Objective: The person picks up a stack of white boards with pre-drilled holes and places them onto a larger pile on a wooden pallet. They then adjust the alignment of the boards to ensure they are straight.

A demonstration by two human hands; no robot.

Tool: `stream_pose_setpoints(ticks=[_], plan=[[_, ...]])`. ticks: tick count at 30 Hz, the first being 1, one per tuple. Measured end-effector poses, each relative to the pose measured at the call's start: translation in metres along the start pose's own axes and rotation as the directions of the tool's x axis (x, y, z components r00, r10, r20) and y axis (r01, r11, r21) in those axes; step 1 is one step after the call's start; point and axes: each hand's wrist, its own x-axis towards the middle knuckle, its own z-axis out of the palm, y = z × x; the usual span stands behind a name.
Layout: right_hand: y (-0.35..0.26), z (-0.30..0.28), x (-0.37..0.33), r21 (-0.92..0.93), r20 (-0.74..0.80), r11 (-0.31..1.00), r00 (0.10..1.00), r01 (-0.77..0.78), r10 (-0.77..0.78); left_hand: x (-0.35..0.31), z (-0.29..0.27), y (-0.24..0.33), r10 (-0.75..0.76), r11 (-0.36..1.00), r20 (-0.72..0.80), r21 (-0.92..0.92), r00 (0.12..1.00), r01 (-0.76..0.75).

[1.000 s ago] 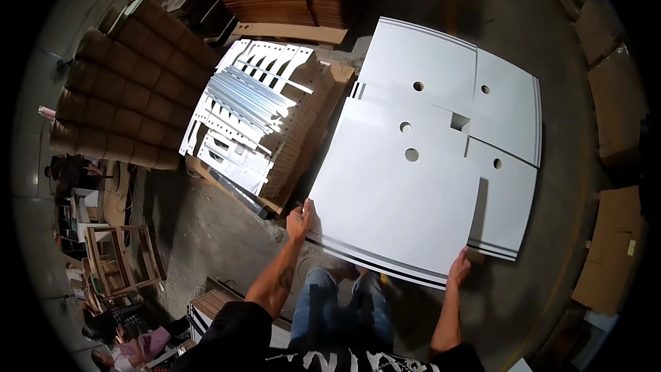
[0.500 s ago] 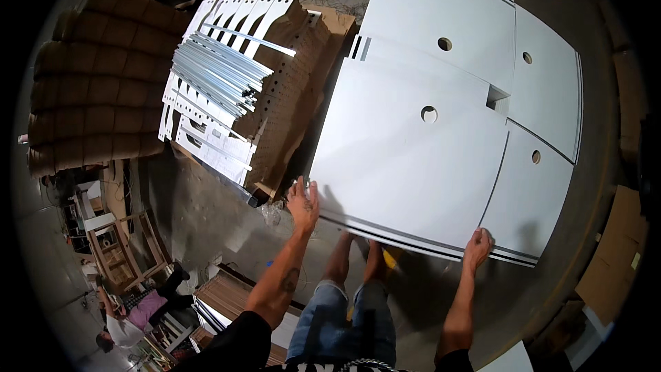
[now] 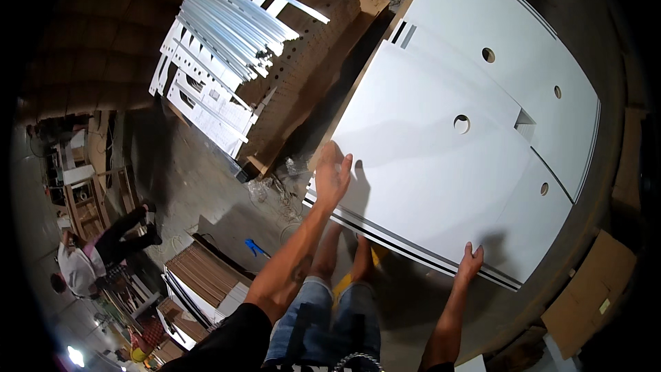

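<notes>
A large white panel [image 3: 413, 131] with one round hole lies on top of a wide stack of white panels. My left hand [image 3: 332, 176] rests at its left edge near the front corner, the fingers stretched along the edge and the thumb apart over the top face. By the front edge, toward the right, is my right hand [image 3: 469, 263], fingers and thumb apart and touching the border. Neither hand is wrapped round the panel. Behind and to the right, other white panels [image 3: 458, 41] with round holes show, and a small square gap [image 3: 525, 122] opens between them.
Left of the stack stands a pile of curved white parts [image 3: 217, 120] with metal strips [image 3: 234, 24] on top. A cardboard sheet [image 3: 589, 293] leans at the right. Brown boards [image 3: 206, 272] and a blue-handled tool [image 3: 256, 246] are at lower left; a person [image 3: 86, 262] stands beyond.
The top panel has shifted right, and the dark gap along its right side has closed. My left hand has slid farther up the left edge. The view has turned slightly.
</notes>
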Motion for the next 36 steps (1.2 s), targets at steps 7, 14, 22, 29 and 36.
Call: stream_pose_setpoints(ticks=[7,14,22,29,36], plan=[[0.013,-0.002,0.015,0.119,0.022,0.991,0.998,-0.065,0.062,0.016,-0.003,0.002,-0.231,0.972,0.229,0.021,0.946,0.233],[-0.006,-0.004,0.021,0.111,0.143,0.985,0.983,-0.135,0.118,0.027,0.004,-0.008,-0.202,0.979,0.134,0.029,0.970,0.200],[-0.005,0.003,0.027,0.123,0.042,0.992,0.999,0.018,-0.023,0.042,0.001,0.006,-0.292,0.952,0.212,-0.033,0.933,0.305],[-0.015,-0.008,0.026,0.119,0.107,0.993,0.994,-0.003,-0.010,0.043,-0.004,0.015,-0.383,0.922,0.267,0.055,0.884,0.383],[-0.050,-0.018,0.018,0.063,0.208,0.998,0.977,0.024,-0.037,0.037,-0.001,0.004,-0.368,0.930,0.232,0.086,0.901,0.358]])
